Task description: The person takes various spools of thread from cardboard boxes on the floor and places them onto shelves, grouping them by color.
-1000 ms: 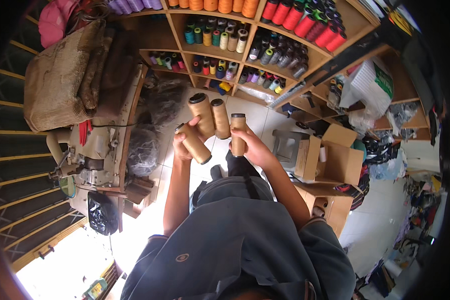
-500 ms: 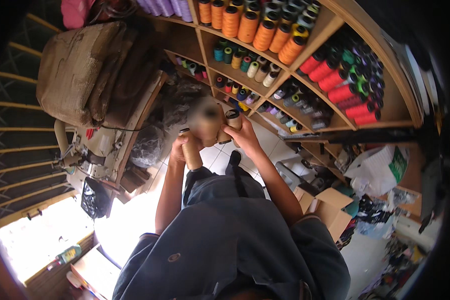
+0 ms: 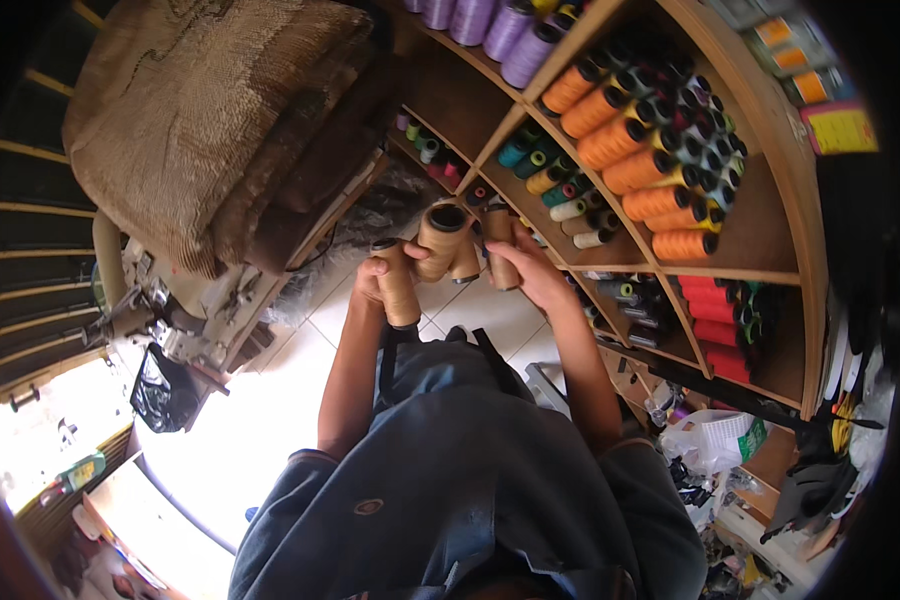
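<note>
My left hand (image 3: 372,280) is closed round a tan thread spool (image 3: 397,290) that stands nearly upright. One of its fingers also presses against a wider tan spool (image 3: 440,243), whose dark open end faces up. Behind that one shows the lower part of another tan spool (image 3: 465,264); what supports it is hidden. To the right, my right hand (image 3: 532,268) grips a slimmer tan spool (image 3: 501,248) with a dark top. A small gap separates it from the left-hand group. All the spools are held in front of me, above the tiled floor.
Ahead and to the right rises a wooden shelf (image 3: 725,268) with orange thread spools (image 3: 610,140), red ones (image 3: 715,325) and purple ones (image 3: 485,25). At left, folded brown fabric (image 3: 200,130) lies by a sewing machine (image 3: 155,315). A plastic bag (image 3: 715,440) sits at lower right.
The view has turned, so the shelf and fabric appear shifted. The previously blurred wide spool now shows sharply. My right hand and its spool stand a little farther right, apart from the others.
</note>
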Tool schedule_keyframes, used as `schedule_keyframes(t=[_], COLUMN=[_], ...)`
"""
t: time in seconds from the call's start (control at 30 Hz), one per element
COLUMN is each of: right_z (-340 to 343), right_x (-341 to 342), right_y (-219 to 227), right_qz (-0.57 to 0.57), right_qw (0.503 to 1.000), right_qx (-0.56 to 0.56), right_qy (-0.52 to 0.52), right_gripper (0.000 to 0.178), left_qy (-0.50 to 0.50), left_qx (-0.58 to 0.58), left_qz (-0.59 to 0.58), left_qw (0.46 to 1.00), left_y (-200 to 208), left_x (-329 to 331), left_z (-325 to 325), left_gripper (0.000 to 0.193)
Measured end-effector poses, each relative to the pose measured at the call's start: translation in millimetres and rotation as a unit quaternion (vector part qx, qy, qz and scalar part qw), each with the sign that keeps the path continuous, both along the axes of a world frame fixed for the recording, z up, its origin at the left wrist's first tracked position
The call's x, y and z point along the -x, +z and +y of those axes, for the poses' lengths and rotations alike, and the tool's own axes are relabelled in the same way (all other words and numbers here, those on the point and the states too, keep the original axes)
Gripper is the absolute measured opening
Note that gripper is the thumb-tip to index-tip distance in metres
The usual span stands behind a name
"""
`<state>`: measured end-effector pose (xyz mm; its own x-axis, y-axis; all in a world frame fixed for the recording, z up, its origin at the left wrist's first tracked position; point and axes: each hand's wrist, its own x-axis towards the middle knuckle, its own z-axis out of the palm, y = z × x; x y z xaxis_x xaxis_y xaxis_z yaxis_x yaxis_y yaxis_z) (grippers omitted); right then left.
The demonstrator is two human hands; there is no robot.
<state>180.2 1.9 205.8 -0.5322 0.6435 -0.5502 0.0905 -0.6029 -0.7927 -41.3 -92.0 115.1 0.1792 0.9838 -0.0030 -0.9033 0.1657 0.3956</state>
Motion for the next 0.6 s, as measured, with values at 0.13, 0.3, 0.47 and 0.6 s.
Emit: schedule_keyframes(t=[0.13, 0.3, 0.47, 0.6], right_z=[38, 116, 214, 315], right_x=[45, 115, 155, 199], right_y=[-25, -87, -160, -204], right_qz=[-0.103, -0.223, -0.148, -0.186], right_qw=[0.986, 0.93, 0.919, 0.887], right_qx=[-0.127, -0.255, -0.309, -0.356], right_qy=[-0.02, -0.144, -0.194, -0.226], right_gripper=[0.056, 0.046, 0.027, 0.026], left_qy=[-0.066, -0.052, -0.035, -0.035], left_qx=[-0.008, 0.03, 0.058, 0.06], left_qz=[0.023, 0.125, 0.166, 0.158], left_qw=[0.998, 0.99, 0.984, 0.985], left_y=[-34, -59, -92, -141], left_x=[54, 82, 90, 98], left_z=[40, 94, 138, 147], left_gripper=[0.071, 0.069, 0.069, 0.07])
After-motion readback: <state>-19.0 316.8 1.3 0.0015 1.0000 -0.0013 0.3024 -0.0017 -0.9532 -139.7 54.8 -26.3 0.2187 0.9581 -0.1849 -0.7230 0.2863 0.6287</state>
